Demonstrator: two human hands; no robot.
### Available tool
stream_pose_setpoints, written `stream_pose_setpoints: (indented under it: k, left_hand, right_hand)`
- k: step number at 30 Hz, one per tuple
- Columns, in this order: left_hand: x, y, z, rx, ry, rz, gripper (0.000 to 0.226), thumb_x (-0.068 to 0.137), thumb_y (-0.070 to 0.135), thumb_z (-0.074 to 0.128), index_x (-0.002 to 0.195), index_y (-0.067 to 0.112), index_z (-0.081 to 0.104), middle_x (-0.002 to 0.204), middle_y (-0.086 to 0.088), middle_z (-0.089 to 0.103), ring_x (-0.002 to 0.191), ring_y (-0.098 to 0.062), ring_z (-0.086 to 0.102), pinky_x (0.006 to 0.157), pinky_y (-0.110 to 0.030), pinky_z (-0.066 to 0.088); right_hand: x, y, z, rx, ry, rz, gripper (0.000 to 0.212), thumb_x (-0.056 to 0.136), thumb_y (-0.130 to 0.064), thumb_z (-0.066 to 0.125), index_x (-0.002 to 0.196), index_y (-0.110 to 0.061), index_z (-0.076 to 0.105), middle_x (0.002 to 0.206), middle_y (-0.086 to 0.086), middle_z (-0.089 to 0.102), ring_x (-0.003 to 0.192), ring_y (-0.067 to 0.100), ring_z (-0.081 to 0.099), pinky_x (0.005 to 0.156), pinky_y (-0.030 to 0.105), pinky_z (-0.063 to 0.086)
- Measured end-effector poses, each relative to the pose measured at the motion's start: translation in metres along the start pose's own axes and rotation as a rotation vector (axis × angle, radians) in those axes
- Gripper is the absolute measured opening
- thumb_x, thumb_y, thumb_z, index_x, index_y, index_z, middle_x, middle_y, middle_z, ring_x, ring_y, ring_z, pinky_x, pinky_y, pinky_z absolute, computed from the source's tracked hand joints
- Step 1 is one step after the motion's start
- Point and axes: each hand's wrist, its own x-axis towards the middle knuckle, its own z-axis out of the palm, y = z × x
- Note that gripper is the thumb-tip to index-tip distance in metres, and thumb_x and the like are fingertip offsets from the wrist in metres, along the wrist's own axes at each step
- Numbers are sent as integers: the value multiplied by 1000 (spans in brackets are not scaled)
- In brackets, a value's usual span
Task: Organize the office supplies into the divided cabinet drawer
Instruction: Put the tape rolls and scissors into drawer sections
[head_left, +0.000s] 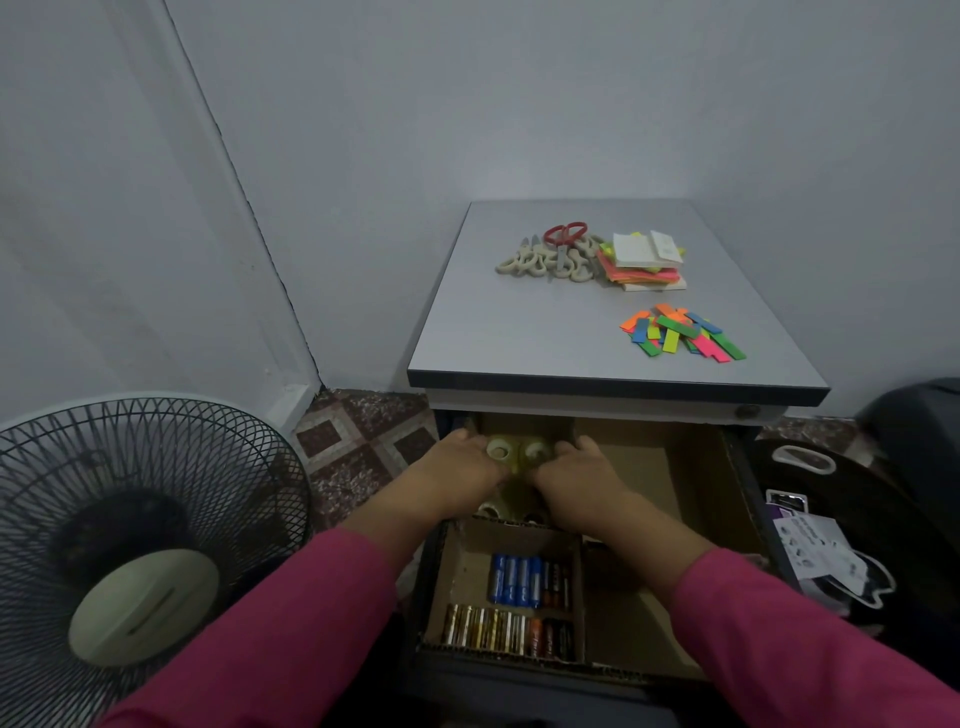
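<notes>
Together both hands (467, 470) (576, 478) cup glossy round tape rolls (514, 452) inside cardboard drawer (701, 467).

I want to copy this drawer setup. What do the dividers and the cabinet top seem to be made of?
The dividers look like brown corrugated cardboard, matte: fluted cut edges show along the front wall. The cabinet top looks like smooth grey laminate over board with a dark edge band, though its core cannot be seen.

A home room corner: patterned floor tiles (363, 441), standing fan (140, 530)

Red scissors (565, 235), grey cabinet top (519, 332), pink sleeves (291, 623)
</notes>
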Motion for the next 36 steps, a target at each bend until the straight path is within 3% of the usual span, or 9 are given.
stream_pose_setpoints:
  k: [7, 12, 15, 18, 20, 23, 26, 30, 36]
  left_hand:
    - [-2, 0, -3, -35, -31, -6, 22, 87, 15, 57, 108, 23, 58, 112, -8, 55, 106, -26, 49, 97, -36, 35]
    - [-7, 2, -3, -69, 108, 10, 23, 90, 12, 55, 111, 21, 58, 111, -4, 61, 107, -23, 49, 88, -33, 34]
    - [-15, 1, -4, -186, 320, 34, 13, 91, 16, 55, 101, 19, 62, 99, 0, 65, 93, -19, 53, 82, -33, 42]
    - [-19, 1, -11, -271, 676, 11, 8, 90, 19, 57, 83, 18, 61, 75, 4, 60, 71, -13, 50, 66, -33, 48]
    - [-17, 1, -24, -300, 875, -38, 9, 89, 17, 57, 84, 14, 62, 74, 2, 58, 70, -13, 49, 64, -29, 44]
    - [-9, -6, -52, -391, 1053, -139, 5, 88, 11, 59, 85, 9, 63, 76, -2, 59, 72, -17, 50, 62, -32, 43]
    - [8, -15, -76, -564, 972, -322, 11, 93, 16, 54, 101, 12, 62, 92, 0, 62, 88, -16, 51, 72, -35, 48]
    - [38, -30, -88, -743, 730, -501, 35, 94, 19, 51, 129, 16, 48, 125, -6, 53, 117, -22, 44, 96, -38, 43]
    - [73, -54, -95, -871, 644, -563, 43, 97, 25, 48, 138, 14, 40, 137, -10, 45, 125, -26, 38, 101, -37, 36]
  right_hand:
    - [-3, 1, 2, 71, 46, -3, 27, 92, -26, 54, 119, -26, 60, 112, 1, 62, 111, 20, 48, 101, 39, 26]
    - [-6, 0, 5, 118, 157, -6, 27, 92, -22, 53, 119, -26, 59, 114, 0, 62, 111, 20, 48, 98, 38, 28]
    - [-12, 4, 6, 152, 323, -38, 25, 91, -26, 54, 116, -25, 60, 113, -3, 63, 108, 18, 52, 90, 35, 33]
    - [-21, 6, -3, 262, 577, -72, 21, 89, -27, 49, 99, -20, 66, 94, -3, 66, 91, 16, 60, 79, 33, 45]
    - [-23, 7, -12, 330, 779, -87, 18, 87, -27, 50, 91, -18, 66, 88, -4, 65, 83, 13, 59, 71, 30, 48]
    - [-15, 14, -33, 417, 943, -57, 11, 87, -20, 57, 92, -14, 65, 91, -2, 63, 88, 13, 56, 74, 30, 46]
    - [2, 24, -58, 553, 927, 123, 13, 89, -17, 58, 101, -16, 63, 103, -2, 60, 99, 11, 53, 85, 25, 46]
    - [33, 41, -78, 765, 721, 348, 38, 92, -14, 53, 130, -15, 49, 134, 3, 43, 122, 16, 43, 94, 23, 36]
    - [81, 58, -88, 751, 649, 415, 50, 92, -17, 51, 140, -9, 38, 145, 14, 32, 129, 28, 38, 103, 35, 36]
